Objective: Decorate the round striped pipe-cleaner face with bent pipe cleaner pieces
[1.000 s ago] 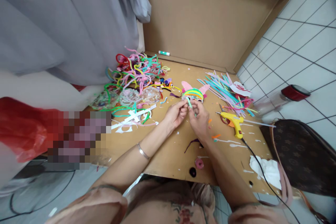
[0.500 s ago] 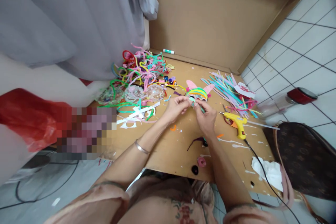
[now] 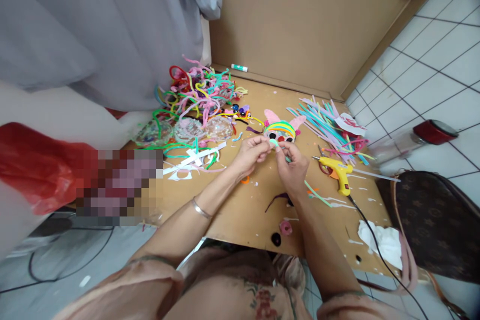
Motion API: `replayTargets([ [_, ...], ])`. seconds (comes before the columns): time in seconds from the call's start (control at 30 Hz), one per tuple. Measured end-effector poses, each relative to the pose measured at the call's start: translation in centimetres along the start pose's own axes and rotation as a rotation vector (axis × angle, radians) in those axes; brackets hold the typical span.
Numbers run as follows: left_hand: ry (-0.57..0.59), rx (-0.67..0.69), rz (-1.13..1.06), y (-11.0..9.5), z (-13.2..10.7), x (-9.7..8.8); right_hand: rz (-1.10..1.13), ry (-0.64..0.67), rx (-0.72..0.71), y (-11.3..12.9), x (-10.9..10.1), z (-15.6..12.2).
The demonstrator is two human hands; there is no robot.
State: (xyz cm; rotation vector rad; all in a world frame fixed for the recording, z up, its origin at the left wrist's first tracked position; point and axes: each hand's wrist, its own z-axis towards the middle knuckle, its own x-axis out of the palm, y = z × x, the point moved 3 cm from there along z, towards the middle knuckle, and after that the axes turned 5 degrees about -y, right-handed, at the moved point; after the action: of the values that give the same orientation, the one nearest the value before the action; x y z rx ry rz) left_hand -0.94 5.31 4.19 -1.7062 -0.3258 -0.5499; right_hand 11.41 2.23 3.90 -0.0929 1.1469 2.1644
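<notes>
A light green pipe cleaner (image 3: 275, 143) is pinched between the fingertips of both hands, its end bent into a small curve. My left hand (image 3: 250, 157), with a silver bangle on the wrist, grips it from the left. My right hand (image 3: 293, 164) holds it from the right, and a green length runs out beyond that wrist. Just behind my fingers lies a decorated animal face (image 3: 280, 129) with pink ears, a striped yellow, green and orange band, black eyes and a red nose. My fingers partly hide its lower edge.
A yellow glue gun (image 3: 340, 175) lies right of my hands, its cord trailing forward. Loose pipe cleaners (image 3: 318, 120) lie behind it. A tangled colourful pile (image 3: 202, 90) and clear plastic pieces (image 3: 187, 130) occupy the left. A brown bag (image 3: 435, 225) and a red-lidded bottle (image 3: 431, 132) stand right.
The green pipe cleaner's curve has turned between my fingers, and its tail now shows right of my right wrist. Both eyes of the animal face have come into view.
</notes>
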Motion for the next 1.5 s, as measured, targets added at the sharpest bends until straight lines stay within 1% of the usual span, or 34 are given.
replayTargets([
  [0.13,-0.027,-0.011,-0.058,0.0,-0.3,0.3,0.026,-0.022,-0.005,0.2,-0.1,0.0],
  [0.23,-0.047,-0.024,-0.095,0.0,-0.4,0.4,0.013,-0.018,-0.038,0.3,0.0,-0.1],
  [0.43,-0.076,-0.014,-0.110,0.5,-0.2,0.5,-0.087,-0.066,-0.221,0.7,0.0,-0.5],
  [0.5,-0.054,-0.007,-0.083,0.8,-0.1,0.5,-0.108,-0.069,-0.239,0.6,-0.2,-0.3],
  [0.63,0.037,-0.004,0.042,0.7,0.1,0.2,-0.123,-0.050,-0.234,0.2,-1.1,0.6],
  [0.73,0.098,-0.023,0.147,0.0,0.5,-0.7,-0.115,0.006,-0.223,-0.1,-1.9,1.3],
  [0.83,0.134,-0.026,0.182,-0.8,1.0,-1.6,-0.112,0.059,-0.221,-0.2,-2.4,1.6],
  [0.93,0.178,-0.046,0.228,-1.2,1.2,-2.1,-0.117,0.111,-0.232,0.2,-2.4,1.5],
  [1.03,0.233,-0.069,0.275,-1.1,1.1,-2.1,-0.116,0.146,-0.254,0.6,-2.2,1.2],
  [1.13,0.259,-0.090,0.291,-1.0,0.9,-1.9,-0.112,0.167,-0.247,0.9,-2.0,1.0],
  [1.23,0.245,-0.100,0.261,-0.9,0.8,-1.8,-0.126,0.176,-0.218,1.0,-2.0,1.0],
  [1.3,0.226,-0.103,0.204,-0.7,0.7,-1.6,-0.137,0.162,-0.234,1.1,-1.9,0.9],
  [1.5,0.151,-0.097,0.024,0.2,0.6,-0.7,-0.272,0.082,-0.396,1.3,-1.4,0.0],
])
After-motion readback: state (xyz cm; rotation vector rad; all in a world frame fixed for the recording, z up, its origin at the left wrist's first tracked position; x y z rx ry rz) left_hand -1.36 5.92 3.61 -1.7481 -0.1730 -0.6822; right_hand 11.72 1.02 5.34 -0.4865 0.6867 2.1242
